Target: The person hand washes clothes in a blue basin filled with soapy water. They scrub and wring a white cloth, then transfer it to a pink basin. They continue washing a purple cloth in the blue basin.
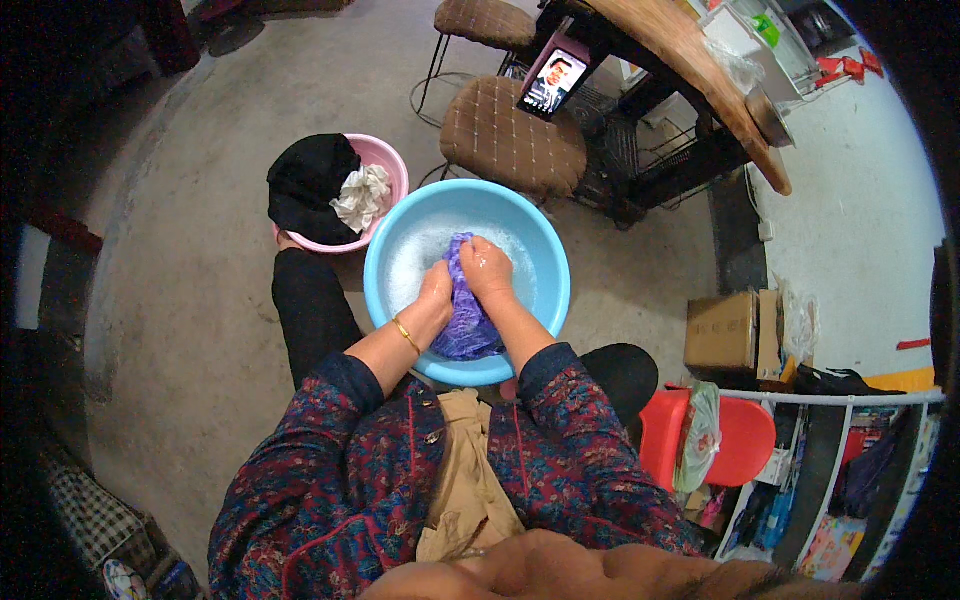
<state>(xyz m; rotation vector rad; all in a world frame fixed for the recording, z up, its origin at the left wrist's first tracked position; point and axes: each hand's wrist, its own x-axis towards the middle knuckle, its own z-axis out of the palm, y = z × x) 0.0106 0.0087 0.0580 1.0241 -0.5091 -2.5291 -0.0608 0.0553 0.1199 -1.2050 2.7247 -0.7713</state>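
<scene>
A wet purple cloth is bunched between my hands inside a light blue plastic basin. My left hand, below a gold bracelet on the wrist, grips the cloth's left side. On the other side my right hand is closed on its upper part, with wet suds on the skin. Whitish, sudsy water covers the basin's bottom. The cloth's lower end spreads against the near wall of the basin. My fingertips are mostly hidden by the cloth and the backs of the hands.
A pink basin at the upper left holds a black garment and a crumpled white cloth. Beyond the blue basin stands a padded stool with a lit phone above it. A red chair and cardboard box are to the right.
</scene>
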